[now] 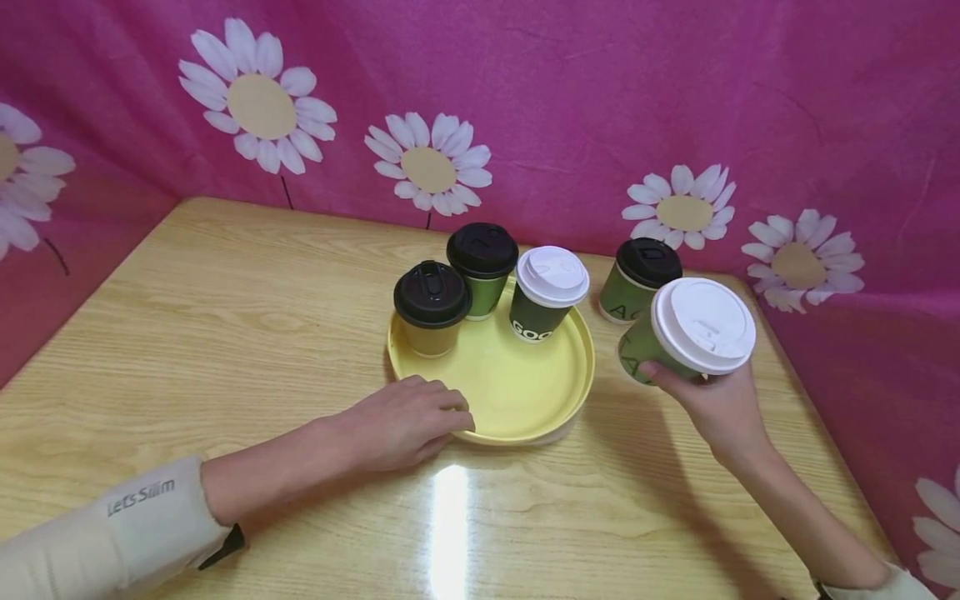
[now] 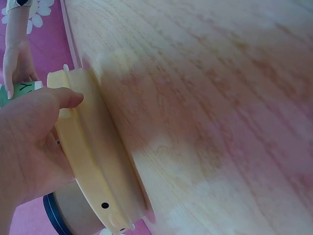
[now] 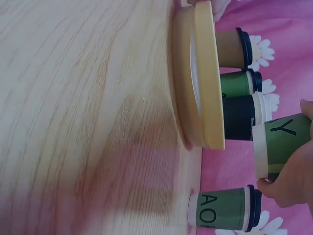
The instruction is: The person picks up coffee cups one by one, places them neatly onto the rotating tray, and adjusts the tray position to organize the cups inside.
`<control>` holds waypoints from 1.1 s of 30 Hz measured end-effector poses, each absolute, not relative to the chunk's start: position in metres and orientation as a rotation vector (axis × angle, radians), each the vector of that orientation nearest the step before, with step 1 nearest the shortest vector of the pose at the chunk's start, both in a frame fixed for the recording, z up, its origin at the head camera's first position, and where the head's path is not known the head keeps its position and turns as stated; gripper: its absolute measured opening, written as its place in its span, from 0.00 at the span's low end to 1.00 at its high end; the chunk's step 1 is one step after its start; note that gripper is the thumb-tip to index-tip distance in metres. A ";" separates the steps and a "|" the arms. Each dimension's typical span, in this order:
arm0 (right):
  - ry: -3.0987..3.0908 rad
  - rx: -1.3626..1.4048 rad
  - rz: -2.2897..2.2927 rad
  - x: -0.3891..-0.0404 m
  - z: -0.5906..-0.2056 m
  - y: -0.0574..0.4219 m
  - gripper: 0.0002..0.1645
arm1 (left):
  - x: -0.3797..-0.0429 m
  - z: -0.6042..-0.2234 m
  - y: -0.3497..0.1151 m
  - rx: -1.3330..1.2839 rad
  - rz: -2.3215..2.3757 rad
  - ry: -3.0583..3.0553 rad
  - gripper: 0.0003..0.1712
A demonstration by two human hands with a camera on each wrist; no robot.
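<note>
My left hand [image 1: 408, 421] grips the near-left rim of a round yellow tray [image 1: 510, 400], its thumb [image 2: 71, 98] against the outer wall in the left wrist view. Off to the right, my right hand [image 1: 723, 412] holds a green paper cup [image 1: 701, 329] with a white lid, tilted and raised above the table. Three lidded cups stand upright on the tray: a brown cup [image 1: 432, 308] with a black lid, a green cup [image 1: 486, 292] with a black lid, and a black cup [image 1: 543, 304] with a white lid.
Another green cup [image 3: 222, 209] with a black lid stands on the wooden table [image 1: 247, 333], right of the tray and behind the held cup. A pink cloth [image 1: 555, 100] with daisies rises along the table's back and sides.
</note>
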State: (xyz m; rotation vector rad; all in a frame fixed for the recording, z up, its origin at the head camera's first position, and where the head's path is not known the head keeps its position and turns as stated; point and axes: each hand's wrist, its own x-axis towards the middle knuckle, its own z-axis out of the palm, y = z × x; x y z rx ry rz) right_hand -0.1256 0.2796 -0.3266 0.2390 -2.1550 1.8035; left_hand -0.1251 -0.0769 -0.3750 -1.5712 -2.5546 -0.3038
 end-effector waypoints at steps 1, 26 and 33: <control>-2.163 0.246 1.796 -0.125 -0.327 0.278 0.49 | -0.125 -0.375 -0.077 -1.571 -0.307 -2.558 0.10; -2.276 0.434 1.699 -0.124 -0.324 0.248 0.56 | -0.126 -0.374 -0.076 -1.580 -0.307 -2.574 0.09; -2.350 0.425 1.598 -0.125 -0.324 0.238 0.56 | -0.126 -0.374 -0.076 -1.580 -0.290 -2.580 0.10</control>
